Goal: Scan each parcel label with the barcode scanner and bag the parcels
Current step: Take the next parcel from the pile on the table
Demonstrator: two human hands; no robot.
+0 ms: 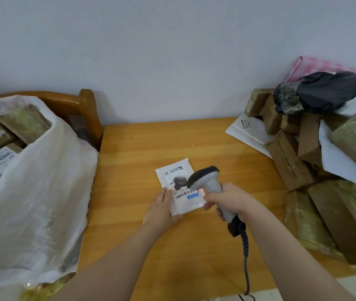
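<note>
While right hand [231,200] wraps barcode scanner [207,179] handle, head just above white parcel [184,205] at frame centre on table [142,148], left hand [161,210] presses parcel's left edge, fingers straight. Risks: scanner too close, label misreads; light hold, parcel skids.

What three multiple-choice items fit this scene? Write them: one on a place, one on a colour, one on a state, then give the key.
1. Where is the white sack?
A. left of the table
B. on the table's middle
C. right of the table

2. What colour is the parcel under the scanner?
A. brown
B. white
C. pink

3. What is the right hand doing?
A. lying flat
B. gripping the scanner
C. hanging idle

Key: 1 A, the sack sits past the table's left edge; 2 B, its wrapper is white with a printed label; 3 B, its fingers curl round the scanner's handle.
</note>
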